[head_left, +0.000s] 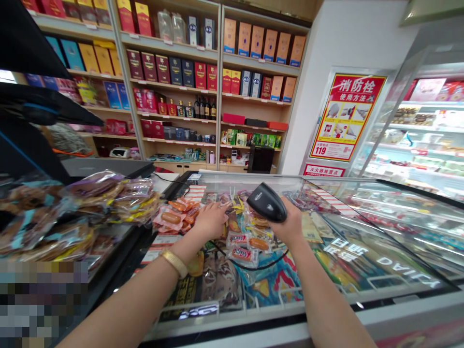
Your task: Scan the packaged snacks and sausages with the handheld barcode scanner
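Note:
My right hand [290, 223] is wrapped round the grip of a black barcode scanner [266, 202], held above the glass top of a chest freezer [290, 333]. My left hand [212, 220] reaches forward with its fingers stretched out over the glass. It is close to wrapped sausages [172, 217] on its left; whether it touches any packet, I cannot tell. Between my hands lie more packets, among them a packaged sausage [259, 243] and red-and-white labelled packets [241, 253]. A black cable [246, 266] curves across the glass below them.
Packaged flat foods [105, 193] are piled on the counter to the left, below a dark monitor [47, 108]. Shelves [174, 87] of boxed goods stand behind the freezer. A red poster [342, 116] hangs on the wall, with a lit refrigerated display [427, 116] at the right.

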A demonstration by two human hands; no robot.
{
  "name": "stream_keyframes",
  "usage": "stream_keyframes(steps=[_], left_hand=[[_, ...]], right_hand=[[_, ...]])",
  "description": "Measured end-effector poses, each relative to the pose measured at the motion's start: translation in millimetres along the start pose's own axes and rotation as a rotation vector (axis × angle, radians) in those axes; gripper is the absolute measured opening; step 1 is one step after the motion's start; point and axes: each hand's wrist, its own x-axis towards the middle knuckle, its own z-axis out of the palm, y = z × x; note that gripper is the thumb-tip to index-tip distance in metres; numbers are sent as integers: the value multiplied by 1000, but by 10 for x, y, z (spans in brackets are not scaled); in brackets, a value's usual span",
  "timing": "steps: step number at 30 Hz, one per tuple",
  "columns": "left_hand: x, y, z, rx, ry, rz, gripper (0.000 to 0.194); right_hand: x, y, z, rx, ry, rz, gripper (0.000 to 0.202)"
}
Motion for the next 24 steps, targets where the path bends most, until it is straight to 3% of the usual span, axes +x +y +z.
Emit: stream_keyframes(steps=[2, 5, 10, 13, 15, 18, 24], left_hand=[[57, -57, 11, -45, -62, 4, 24], [90, -113, 33, -94, -58, 20, 11], [42, -134, 7, -161, 47, -22, 13], [-25, -92, -83, -426, 178, -107, 3], [-93, -44, -168, -764, 205, -200, 14], [-228, 23, -274, -1144, 143, -335, 32], [-418, 38, -226, -1288, 269, -357, 47]], right_hand=[[3, -14, -1, -10, -11, -6, 16], [9, -25, 4, -21, -5, -18, 12], [9, -28, 18, -28, 1, -22, 19], [7, -26, 16, -17, -3, -25, 20], [7, -27, 11, -8, -5, -27, 20], [12, -48, 6, -14, -8, -43, 17], [13, -165, 29, 69, -181, -141, 23]])
